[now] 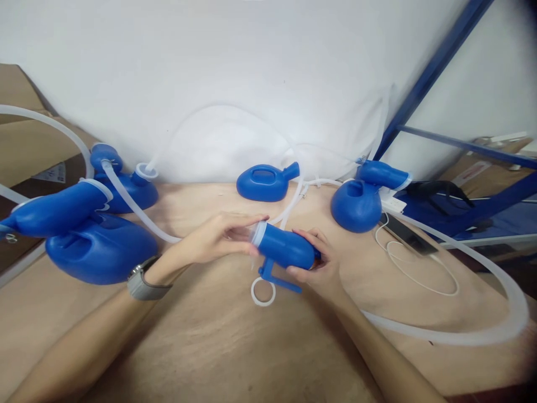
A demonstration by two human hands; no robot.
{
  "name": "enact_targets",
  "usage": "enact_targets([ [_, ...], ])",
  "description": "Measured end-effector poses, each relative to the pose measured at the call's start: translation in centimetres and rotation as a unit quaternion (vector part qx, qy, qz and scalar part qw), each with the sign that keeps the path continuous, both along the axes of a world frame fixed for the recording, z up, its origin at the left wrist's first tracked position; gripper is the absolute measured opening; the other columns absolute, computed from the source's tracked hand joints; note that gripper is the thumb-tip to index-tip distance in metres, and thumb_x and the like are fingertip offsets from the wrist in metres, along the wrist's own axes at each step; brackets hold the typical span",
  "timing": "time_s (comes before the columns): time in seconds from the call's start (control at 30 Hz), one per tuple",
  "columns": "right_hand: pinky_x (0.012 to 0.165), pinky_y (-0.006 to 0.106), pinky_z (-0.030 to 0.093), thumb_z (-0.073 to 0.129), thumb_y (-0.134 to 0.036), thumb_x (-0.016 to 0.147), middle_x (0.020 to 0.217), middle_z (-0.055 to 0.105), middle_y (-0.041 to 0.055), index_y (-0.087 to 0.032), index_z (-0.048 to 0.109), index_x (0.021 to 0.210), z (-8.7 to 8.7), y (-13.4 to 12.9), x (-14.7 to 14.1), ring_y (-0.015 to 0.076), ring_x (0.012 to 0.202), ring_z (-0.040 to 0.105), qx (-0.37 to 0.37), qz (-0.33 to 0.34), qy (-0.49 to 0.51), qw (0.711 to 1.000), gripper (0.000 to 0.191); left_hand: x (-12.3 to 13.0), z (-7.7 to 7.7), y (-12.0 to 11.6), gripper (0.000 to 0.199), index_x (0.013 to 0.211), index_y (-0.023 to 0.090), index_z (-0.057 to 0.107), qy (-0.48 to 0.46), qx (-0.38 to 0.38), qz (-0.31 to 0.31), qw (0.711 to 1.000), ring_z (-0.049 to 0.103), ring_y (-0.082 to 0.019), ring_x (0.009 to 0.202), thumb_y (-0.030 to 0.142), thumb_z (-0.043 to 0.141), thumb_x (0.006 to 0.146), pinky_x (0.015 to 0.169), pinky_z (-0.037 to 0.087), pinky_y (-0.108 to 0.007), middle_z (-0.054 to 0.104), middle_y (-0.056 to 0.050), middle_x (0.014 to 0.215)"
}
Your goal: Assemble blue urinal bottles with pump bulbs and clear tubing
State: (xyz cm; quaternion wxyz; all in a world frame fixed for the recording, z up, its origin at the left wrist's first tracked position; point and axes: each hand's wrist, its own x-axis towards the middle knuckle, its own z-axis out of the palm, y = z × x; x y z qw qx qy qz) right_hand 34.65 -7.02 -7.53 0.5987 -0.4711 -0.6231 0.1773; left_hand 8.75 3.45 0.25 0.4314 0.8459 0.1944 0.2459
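Above the table's middle, my right hand (321, 260) wraps round the narrower end of a blue plastic urinal funnel (285, 246). A white rim (259, 238) edges the funnel's wide left end. My left hand (218, 238) is closed at this rim, its fingers around a translucent piece that I cannot fully make out. Just below the funnel are a blue L-shaped plastic handle (280, 279) and a white ring (263, 292). Whether the handle touches the funnel, I cannot tell.
A blue urinal jug (262, 190) stands by the wall. Several others with funnels and hoses flank it, including a left jug (100, 252) and a right jug (356, 207). A white hose (470, 337) curves across the right. Near it lie a phone (409, 235) and cable.
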Motion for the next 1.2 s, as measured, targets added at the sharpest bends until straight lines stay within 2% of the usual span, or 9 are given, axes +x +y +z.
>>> enact_targets([
  [0.17,0.076,0.037,0.062,0.09,-0.063,0.071,0.106,0.073,0.0065,-0.027,0.081,0.117,0.5,0.1,0.1,0.0273,0.096,0.071,-0.096,0.056,0.073,0.991,0.059,-0.4,0.5,0.0,0.072,0.149,0.021,0.064,0.043,0.035,0.024,0.998,0.08,-0.027,0.09,0.055,0.082,0.088,0.075,0.064,-0.032,0.084,-0.008,0.106],
  [0.27,0.079,0.037,0.063,0.092,-0.061,0.07,0.11,0.071,0.0072,-0.029,0.079,0.124,0.7,-0.2,-0.4,0.0277,0.1,0.071,-0.074,0.058,0.029,0.995,0.064,-0.8,1.5,-0.2,0.069,0.142,0.021,0.069,0.046,0.035,0.009,0.998,0.077,-0.03,0.11,0.068,0.071,0.092,0.092,0.062,-0.039,0.079,-0.012,0.128],
  [0.4,0.089,0.043,0.064,0.096,-0.053,0.069,0.112,0.066,0.0069,-0.034,0.072,0.137,0.4,-1.0,-1.9,0.0273,0.103,0.069,0.017,0.043,-0.082,0.996,0.074,0.4,1.2,-1.2,0.087,0.144,0.022,0.067,-0.038,-0.119,0.03,0.992,0.067,-0.031,0.13,0.084,0.023,0.1,0.112,0.051,-0.047,0.07,-0.014,0.143],
  [0.47,0.088,0.044,0.065,0.096,-0.049,0.072,0.113,0.066,0.0074,-0.036,0.067,0.143,0.0,-1.3,-2.6,0.0272,0.101,0.07,0.082,0.018,-0.118,0.989,0.078,1.7,0.3,-1.6,0.099,0.143,0.02,0.067,-0.097,-0.216,0.041,0.971,0.064,-0.034,0.134,0.09,0.014,0.095,0.113,0.05,-0.048,0.071,-0.016,0.141],
  [0.6,0.077,0.04,0.069,0.094,-0.046,0.076,0.114,0.065,0.0099,-0.035,0.059,0.152,-0.7,-2.0,-3.2,0.0266,0.094,0.073,0.154,-0.026,-0.198,0.968,0.085,3.2,-1.2,-2.1,0.099,0.137,0.018,0.068,-0.136,-0.317,0.035,0.938,0.064,-0.036,0.132,0.095,0.026,0.09,0.108,0.051,-0.047,0.074,-0.017,0.132],
  [0.77,0.09,0.042,0.071,0.087,-0.036,0.087,0.123,0.07,0.0121,-0.036,0.047,0.162,-0.6,-3.1,-2.5,0.0288,0.103,0.077,0.188,-0.037,-0.303,0.933,0.085,2.8,-1.1,-3.2,0.075,0.132,0.02,0.072,-0.142,-0.325,0.035,0.934,0.07,-0.032,0.121,0.08,0.042,0.098,0.111,0.049,-0.045,0.079,-0.013,0.118],
  [1.0,0.096,0.046,0.071,0.078,-0.023,0.093,0.119,0.073,0.0074,-0.041,0.065,0.146,-1.1,-2.7,-1.8,0.0314,0.116,0.076,0.275,-0.054,-0.318,0.906,0.057,3.3,-0.3,-4.1,0.07,0.117,0.017,0.075,-0.137,-0.357,0.048,0.923,0.076,-0.032,0.106,0.078,0.049,0.096,0.104,0.054,-0.045,0.082,-0.012,0.103],
  [1.07,0.098,0.048,0.07,0.078,-0.023,0.093,0.119,0.073,0.0076,-0.042,0.068,0.143,-1.5,-2.6,-1.6,0.0326,0.118,0.075,0.265,-0.049,-0.313,0.911,0.055,3.5,-0.3,-4.0,0.069,0.115,0.016,0.074,-0.133,-0.375,0.064,0.915,0.076,-0.033,0.106,0.078,0.052,0.094,0.103,0.054,-0.045,0.082,-0.013,0.102],
  [1.2,0.097,0.052,0.07,0.088,-0.035,0.084,0.121,0.073,0.009,-0.04,0.076,0.132,-1.8,-2.9,-1.4,0.0352,0.113,0.077,0.156,-0.048,-0.307,0.938,0.049,3.8,-0.8,-3.7,0.067,0.111,0.016,0.072,-0.134,-0.446,0.114,0.878,0.076,-0.035,0.104,0.077,0.064,0.085,0.095,0.057,-0.046,0.082,-0.014,0.1],
])
